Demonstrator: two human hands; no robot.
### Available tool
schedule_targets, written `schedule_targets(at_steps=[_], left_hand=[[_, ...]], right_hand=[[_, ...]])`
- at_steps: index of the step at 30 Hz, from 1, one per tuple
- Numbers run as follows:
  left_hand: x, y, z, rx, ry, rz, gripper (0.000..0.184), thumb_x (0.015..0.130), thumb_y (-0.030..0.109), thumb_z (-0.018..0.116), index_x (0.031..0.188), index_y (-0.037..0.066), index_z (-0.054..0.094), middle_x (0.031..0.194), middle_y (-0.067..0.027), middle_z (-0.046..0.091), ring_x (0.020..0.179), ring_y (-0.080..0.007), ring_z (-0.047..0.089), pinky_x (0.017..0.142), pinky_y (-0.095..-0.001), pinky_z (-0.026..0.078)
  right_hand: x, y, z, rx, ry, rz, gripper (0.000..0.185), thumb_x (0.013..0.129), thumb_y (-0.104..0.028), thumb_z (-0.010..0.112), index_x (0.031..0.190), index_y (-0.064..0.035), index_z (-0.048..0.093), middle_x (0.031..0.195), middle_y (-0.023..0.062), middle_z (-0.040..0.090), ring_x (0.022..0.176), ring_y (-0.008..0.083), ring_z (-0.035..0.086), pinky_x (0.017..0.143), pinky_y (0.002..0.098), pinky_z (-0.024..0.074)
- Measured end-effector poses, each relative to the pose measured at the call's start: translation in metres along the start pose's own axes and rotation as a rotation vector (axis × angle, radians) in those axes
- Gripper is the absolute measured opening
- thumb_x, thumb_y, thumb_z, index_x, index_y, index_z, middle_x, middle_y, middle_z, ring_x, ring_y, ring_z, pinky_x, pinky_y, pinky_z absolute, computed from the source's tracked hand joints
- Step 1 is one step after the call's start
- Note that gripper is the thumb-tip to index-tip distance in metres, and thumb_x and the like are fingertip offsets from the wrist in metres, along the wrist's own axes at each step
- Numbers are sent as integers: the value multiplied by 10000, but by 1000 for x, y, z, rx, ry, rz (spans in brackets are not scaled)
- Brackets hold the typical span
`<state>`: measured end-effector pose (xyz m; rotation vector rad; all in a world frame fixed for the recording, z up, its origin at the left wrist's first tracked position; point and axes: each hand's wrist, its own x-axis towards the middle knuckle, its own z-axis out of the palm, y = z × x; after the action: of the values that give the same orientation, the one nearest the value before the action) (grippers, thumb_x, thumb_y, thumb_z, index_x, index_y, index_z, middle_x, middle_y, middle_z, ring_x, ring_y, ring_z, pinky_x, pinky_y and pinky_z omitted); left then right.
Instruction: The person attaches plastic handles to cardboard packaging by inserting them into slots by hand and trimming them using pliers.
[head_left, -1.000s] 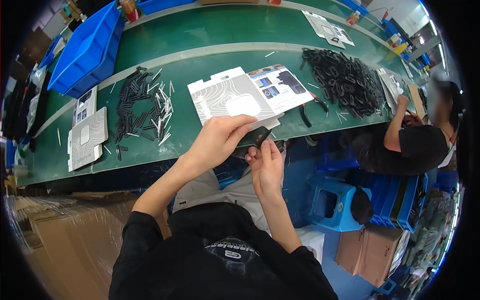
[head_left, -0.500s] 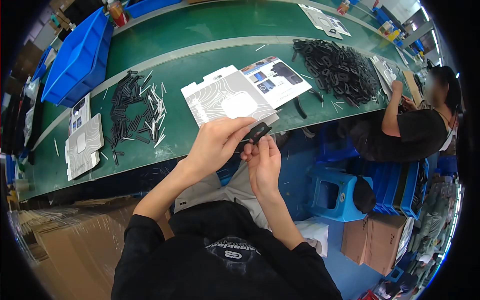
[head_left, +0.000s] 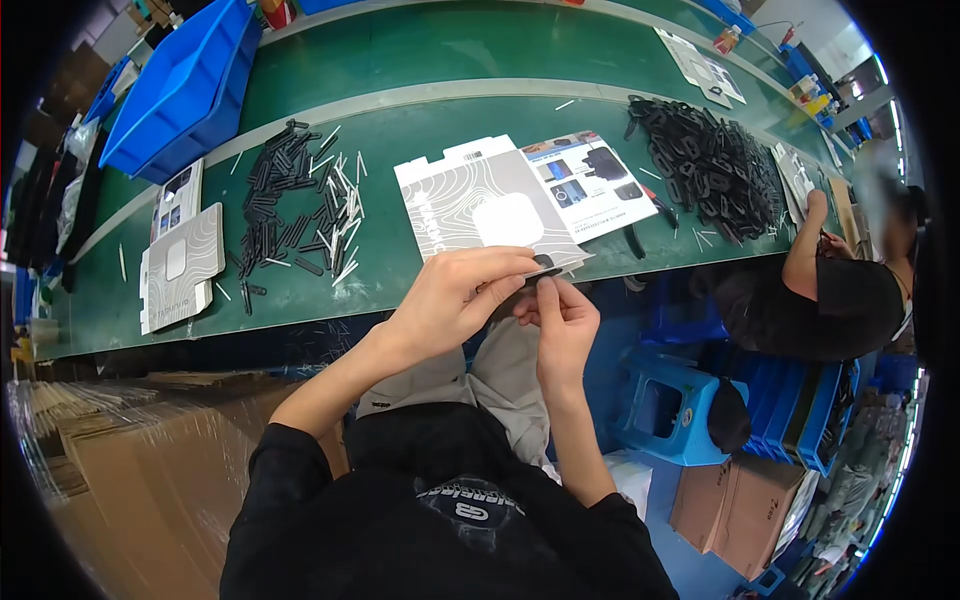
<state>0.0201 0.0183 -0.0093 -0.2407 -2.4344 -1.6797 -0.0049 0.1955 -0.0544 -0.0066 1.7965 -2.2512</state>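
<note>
My left hand point(head_left: 462, 297) and my right hand point(head_left: 565, 325) meet in front of the table's near edge. Between their fingertips is a small black plastic piece point(head_left: 541, 273), largely covered by the fingers; it looks thin, seen nearly edge-on. Both hands are closed on it, thumbs against the fingers. Just behind them lies a flat grey-and-white printed carton point(head_left: 425, 190) with contour lines, its picture panel point(head_left: 590, 180) to the right. My left fingers overlap the carton's near edge; whether they touch it I cannot tell.
Left on the green table point(head_left: 350, 310) lie short black strips point(head_left: 270, 180) and white sticks point(head_left: 345, 215), with another printed carton point(head_left: 185, 270). A heap of black plastic parts point(head_left: 700, 170) lies right. Beyond are a blue bin point(head_left: 180, 90) and a seated co-worker point(head_left: 840, 300). A blue stool point(head_left: 665, 405) stands right.
The black piece has turned from showing its slotted face to nearly edge-on, still between both hands. The view has shifted, so the hands appear slightly further right.
</note>
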Motion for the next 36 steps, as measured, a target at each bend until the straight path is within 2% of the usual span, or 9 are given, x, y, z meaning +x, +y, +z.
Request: schedule_targets(at_steps=[5,10,17,20,23,25,27,30,36], left_hand=[[-5,-15,-7,46,-10,124,283,938,-14,696,1204,16,785,1150,-108,806,877,-219,727,791,-315,577],[-12,-25,-10,232,-55,221,293,924,25,705,1213,43,750,1167,-41,786,994,-242,720,847,-351,587],[-24,-50,-4,229,126,242,192,927,95,687,1113,48,710,1166,-81,700,972,-275,681,847,-384,563],[-26,-48,-4,21,220,-118,238,948,99,689,1176,36,716,1266,-101,678,1012,-286,683,905,-359,565],[-29,-71,6,159,245,-33,232,941,93,698,1164,29,701,1282,-119,645,999,-303,678,895,-372,568],[-28,-87,15,297,248,56,228,934,86,707,1152,22,687,1298,-138,613,986,-319,673,885,-385,570],[-25,-89,15,311,237,34,221,932,79,709,1143,22,682,1317,-147,606,996,-322,675,881,-391,572],[-23,-85,17,342,171,-20,202,924,59,715,1116,21,667,1373,-176,583,1026,-329,681,869,-409,579],[-39,-63,-21,124,358,41,242,906,34,718,1144,22,673,1436,-205,564,1061,-300,703,873,-398,588]], right_hand=[[7,-16,1,-173,-56,114,242,1095,-159,646,1014,40,755,817,95,727,667,128,663,593,230,516],[10,-3,-6,-92,-25,321,225,1092,-107,600,1162,72,716,946,141,779,708,180,715,613,246,555],[11,9,-13,381,-213,448,352,1071,-68,567,1412,20,583,1308,177,711,1070,235,723,720,308,574],[11,3,-2,321,-219,468,410,1060,-60,569,1463,9,549,1366,183,684,1127,244,706,745,328,575],[13,-17,10,249,-211,467,388,1067,-68,557,1443,25,582,1283,179,728,1060,250,725,753,328,578],[18,-39,3,-421,-359,492,350,1058,-74,572,1384,31,648,1181,168,766,1001,239,735,793,324,575],[8,-51,-3,-1009,-144,32,259,1019,-52,629,1235,51,729,1104,159,787,916,214,726,814,302,560],[11,-40,-3,-932,70,-399,207,951,-15,711,1146,39,755,1098,130,761,899,200,688,806,295,536],[59,-5,22,-1159,-364,-596,165,910,16,750,1075,19,762,1064,95,715,893,203,648,795,292,514]])
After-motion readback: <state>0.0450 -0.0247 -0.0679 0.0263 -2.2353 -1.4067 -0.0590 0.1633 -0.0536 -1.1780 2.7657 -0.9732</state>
